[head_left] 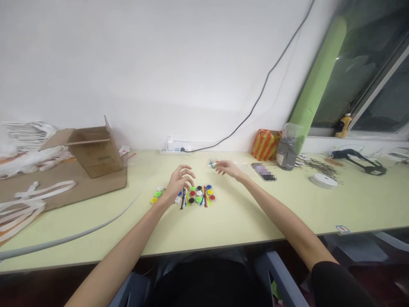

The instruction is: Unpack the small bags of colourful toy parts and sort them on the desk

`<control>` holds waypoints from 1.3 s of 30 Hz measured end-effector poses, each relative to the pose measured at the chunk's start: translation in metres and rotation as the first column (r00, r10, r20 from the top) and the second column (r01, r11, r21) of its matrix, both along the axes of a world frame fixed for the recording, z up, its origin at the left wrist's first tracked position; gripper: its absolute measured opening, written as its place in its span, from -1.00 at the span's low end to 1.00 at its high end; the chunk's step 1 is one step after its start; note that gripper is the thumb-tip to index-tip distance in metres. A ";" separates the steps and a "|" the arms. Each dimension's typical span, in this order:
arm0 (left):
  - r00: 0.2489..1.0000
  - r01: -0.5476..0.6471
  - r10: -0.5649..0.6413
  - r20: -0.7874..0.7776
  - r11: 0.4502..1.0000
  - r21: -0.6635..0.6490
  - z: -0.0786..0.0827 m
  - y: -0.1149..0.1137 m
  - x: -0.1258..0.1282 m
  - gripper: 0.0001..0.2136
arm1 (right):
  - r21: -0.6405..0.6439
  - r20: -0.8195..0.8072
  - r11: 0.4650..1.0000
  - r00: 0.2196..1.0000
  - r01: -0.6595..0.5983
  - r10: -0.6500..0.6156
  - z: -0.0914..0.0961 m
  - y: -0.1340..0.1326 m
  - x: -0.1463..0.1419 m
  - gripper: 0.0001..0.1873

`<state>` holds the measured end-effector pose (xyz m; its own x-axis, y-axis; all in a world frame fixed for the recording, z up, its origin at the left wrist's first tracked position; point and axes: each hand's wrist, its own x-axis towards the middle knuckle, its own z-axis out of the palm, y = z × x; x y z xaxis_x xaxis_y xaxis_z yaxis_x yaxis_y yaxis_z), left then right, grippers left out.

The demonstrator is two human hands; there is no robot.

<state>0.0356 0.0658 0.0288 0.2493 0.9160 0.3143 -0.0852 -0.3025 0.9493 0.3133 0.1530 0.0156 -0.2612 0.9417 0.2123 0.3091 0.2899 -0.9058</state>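
Observation:
A heap of small coloured round pieces and thin coloured strips point(196, 195) lies on the pale yellow-green table point(223, 217) in front of me. My left hand point(179, 181) hovers just over the left side of the heap, fingers curled and apart, holding nothing I can see. My right hand point(227, 168) reaches further back and to the right, fingers stretched towards a small clear item with coloured bits point(212, 163). Whether it touches that item I cannot tell.
An open cardboard box point(96, 149) stands on brown paper at the left with white straps point(28, 200). A power strip point(175, 147) sits at the wall. A phone point(264, 172), striped bag point(265, 144), grey pouch point(286, 153) and tape roll point(324, 180) lie right.

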 end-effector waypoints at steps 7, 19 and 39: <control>0.918 -0.037 0.177 -0.354 0.929 0.369 -0.015 0.001 0.004 -0.76 | 0.232 0.221 0.949 0.961 -0.216 0.165 -0.023 -0.050 -0.035 -0.81; 0.779 0.160 0.228 -0.584 0.829 0.536 -0.015 -0.003 0.014 -0.78 | 0.328 0.247 0.942 0.957 0.065 -0.153 -0.032 -0.057 -0.019 -0.92; 0.720 0.069 0.309 -0.622 0.860 0.507 -0.022 0.001 0.013 -0.70 | 0.276 0.069 0.959 0.996 -0.066 0.049 -0.057 -0.044 -0.038 -0.81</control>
<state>0.0481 0.0673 0.0071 0.4593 0.7364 0.4967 0.5740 -0.6728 0.4668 0.2754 0.1092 -0.0411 -0.3336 0.8308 0.4455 0.3363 0.5463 -0.7671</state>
